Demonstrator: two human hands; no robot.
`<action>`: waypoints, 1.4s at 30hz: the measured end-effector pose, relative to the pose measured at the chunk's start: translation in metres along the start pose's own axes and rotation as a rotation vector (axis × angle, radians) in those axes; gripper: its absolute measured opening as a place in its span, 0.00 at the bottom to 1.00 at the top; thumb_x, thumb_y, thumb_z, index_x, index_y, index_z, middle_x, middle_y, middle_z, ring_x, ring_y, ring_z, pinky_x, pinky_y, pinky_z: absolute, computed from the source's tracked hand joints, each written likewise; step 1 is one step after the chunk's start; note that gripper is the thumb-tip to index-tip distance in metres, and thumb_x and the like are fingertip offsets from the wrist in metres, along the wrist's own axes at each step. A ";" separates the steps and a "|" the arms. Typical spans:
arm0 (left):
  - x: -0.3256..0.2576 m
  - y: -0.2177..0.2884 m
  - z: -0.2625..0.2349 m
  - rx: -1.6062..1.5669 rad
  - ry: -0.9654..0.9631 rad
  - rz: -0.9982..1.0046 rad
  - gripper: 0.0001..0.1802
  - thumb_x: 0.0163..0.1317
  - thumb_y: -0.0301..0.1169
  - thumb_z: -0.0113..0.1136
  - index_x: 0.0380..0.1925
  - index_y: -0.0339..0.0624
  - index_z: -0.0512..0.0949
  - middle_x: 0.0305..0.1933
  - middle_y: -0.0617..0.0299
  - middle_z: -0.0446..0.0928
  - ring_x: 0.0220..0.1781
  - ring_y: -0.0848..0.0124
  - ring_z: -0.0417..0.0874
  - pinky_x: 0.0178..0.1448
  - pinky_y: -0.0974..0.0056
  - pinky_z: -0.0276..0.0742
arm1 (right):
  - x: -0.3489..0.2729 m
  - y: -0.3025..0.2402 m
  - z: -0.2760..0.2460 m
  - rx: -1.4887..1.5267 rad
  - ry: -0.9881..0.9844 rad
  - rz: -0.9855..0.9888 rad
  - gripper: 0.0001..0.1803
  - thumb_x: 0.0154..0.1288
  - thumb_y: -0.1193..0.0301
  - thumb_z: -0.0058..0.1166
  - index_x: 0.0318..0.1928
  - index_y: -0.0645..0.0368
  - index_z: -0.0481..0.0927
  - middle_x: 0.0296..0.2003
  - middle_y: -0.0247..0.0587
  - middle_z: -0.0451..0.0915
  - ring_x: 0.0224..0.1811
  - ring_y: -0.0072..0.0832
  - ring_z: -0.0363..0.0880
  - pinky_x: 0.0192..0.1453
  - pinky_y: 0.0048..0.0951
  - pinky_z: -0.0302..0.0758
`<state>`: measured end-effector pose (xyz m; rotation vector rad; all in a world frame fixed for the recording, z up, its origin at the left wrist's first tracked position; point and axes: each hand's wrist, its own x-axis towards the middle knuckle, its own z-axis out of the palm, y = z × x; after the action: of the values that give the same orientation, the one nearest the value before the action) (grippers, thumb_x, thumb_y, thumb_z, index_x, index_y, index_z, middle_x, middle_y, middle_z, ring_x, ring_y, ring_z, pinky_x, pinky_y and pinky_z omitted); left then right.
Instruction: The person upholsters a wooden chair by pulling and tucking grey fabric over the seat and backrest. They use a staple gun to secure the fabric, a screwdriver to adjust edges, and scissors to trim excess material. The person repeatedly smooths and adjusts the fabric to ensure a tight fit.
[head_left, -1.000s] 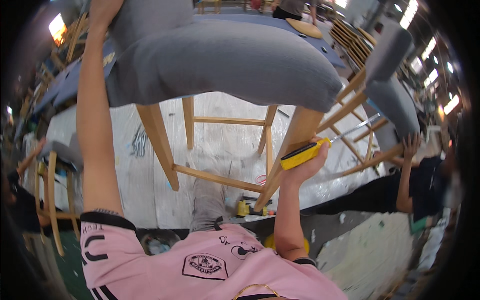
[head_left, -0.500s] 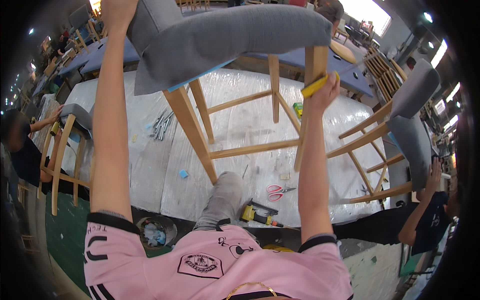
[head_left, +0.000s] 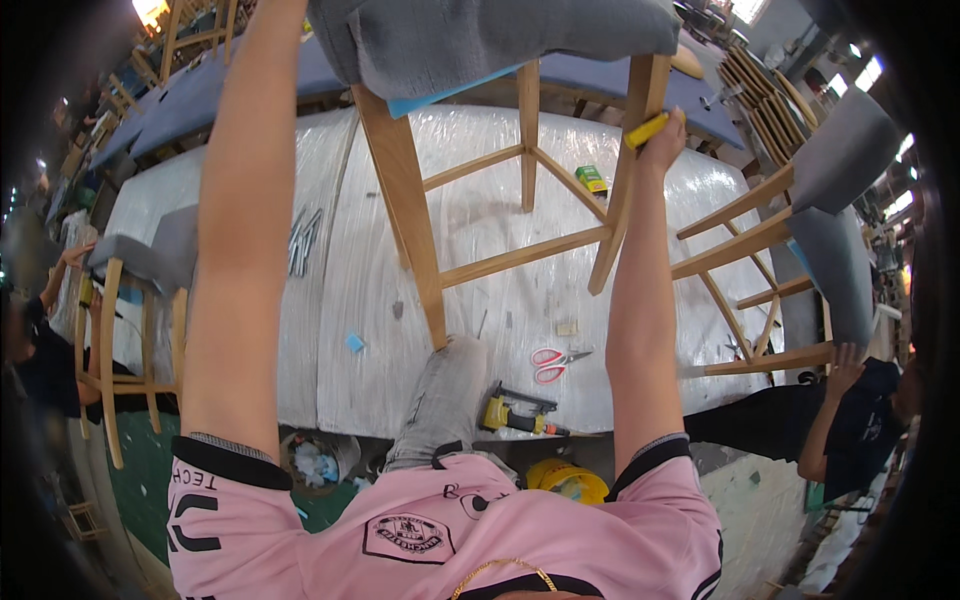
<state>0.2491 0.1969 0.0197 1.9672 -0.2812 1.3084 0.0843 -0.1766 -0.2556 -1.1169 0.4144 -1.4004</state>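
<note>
A grey upholstered chair [head_left: 510,40] with pale wooden legs is tilted over the wrapped table in front of me. Its near left leg [head_left: 405,200] ends at my grey-trousered knee. Beside the chair's right front leg, my right hand [head_left: 662,145] is closed around a yellow tool [head_left: 646,131] whose exact kind I cannot make out. My left forearm [head_left: 245,220] reaches up past the chair's left side, and the left hand lies beyond the upper edge. Light blue material shows under the seat edge.
On the plastic-wrapped table [head_left: 370,390] lie red-handled scissors [head_left: 552,364], a yellow-and-black staple gun [head_left: 515,410], several metal rods [head_left: 301,243] and a green box [head_left: 591,180]. Co-workers handle grey chairs at left [head_left: 125,250] and right [head_left: 850,250]. A yellow bucket [head_left: 567,480] stands below.
The chair has shifted up and slightly right in view, its seat rising toward the top edge. My left hand has gone out of sight; the right, still holding the yellow tool, sits slightly higher.
</note>
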 end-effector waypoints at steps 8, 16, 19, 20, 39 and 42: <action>0.003 -0.007 0.009 -0.319 0.142 0.447 0.55 0.52 0.46 0.75 0.75 0.34 0.60 0.69 0.38 0.71 0.72 0.48 0.73 0.75 0.53 0.68 | -0.130 -0.013 -0.061 0.165 0.346 0.065 0.21 0.80 0.51 0.39 0.37 0.56 0.67 0.41 0.44 0.77 0.46 0.31 0.80 0.53 0.38 0.80; -0.071 -0.078 -0.085 -0.441 0.117 0.296 0.60 0.53 0.44 0.82 0.76 0.30 0.54 0.77 0.45 0.58 0.78 0.52 0.64 0.80 0.51 0.62 | -0.198 0.012 -0.072 0.507 0.287 0.177 0.24 0.81 0.46 0.39 0.42 0.53 0.73 0.37 0.36 0.77 0.43 0.27 0.79 0.53 0.33 0.76; -0.076 -0.070 -0.090 -0.264 0.176 0.295 0.61 0.54 0.45 0.81 0.78 0.31 0.53 0.78 0.43 0.57 0.78 0.50 0.63 0.81 0.50 0.60 | -0.165 0.013 -0.069 0.201 0.165 0.231 0.23 0.81 0.50 0.45 0.44 0.58 0.77 0.38 0.35 0.79 0.43 0.26 0.79 0.53 0.30 0.75; -0.073 -0.064 -0.081 -0.218 0.178 0.280 0.61 0.54 0.46 0.81 0.78 0.32 0.52 0.79 0.42 0.57 0.79 0.49 0.63 0.81 0.49 0.59 | -0.167 0.015 -0.071 0.115 0.163 0.229 0.20 0.80 0.52 0.48 0.45 0.58 0.78 0.39 0.37 0.81 0.43 0.25 0.79 0.51 0.29 0.75; -0.253 -0.120 -0.197 -0.438 -0.623 -0.270 0.26 0.65 0.39 0.74 0.57 0.36 0.78 0.52 0.57 0.81 0.46 0.73 0.82 0.47 0.65 0.78 | -0.467 0.194 -0.359 -1.360 -0.283 0.711 0.28 0.62 0.56 0.60 0.55 0.65 0.77 0.50 0.62 0.81 0.55 0.54 0.80 0.61 0.52 0.78; -0.257 -0.101 -0.217 -0.397 -0.794 -0.269 0.15 0.69 0.38 0.69 0.41 0.33 0.86 0.30 0.62 0.85 0.32 0.78 0.84 0.39 0.71 0.78 | -0.423 0.168 -0.356 -1.566 -0.210 0.763 0.32 0.61 0.58 0.58 0.62 0.64 0.72 0.62 0.67 0.72 0.63 0.63 0.74 0.65 0.57 0.75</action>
<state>0.0357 0.3613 -0.2048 1.9913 -0.5766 0.2254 -0.1927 0.0419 -0.7134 -1.9376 1.7094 -0.0452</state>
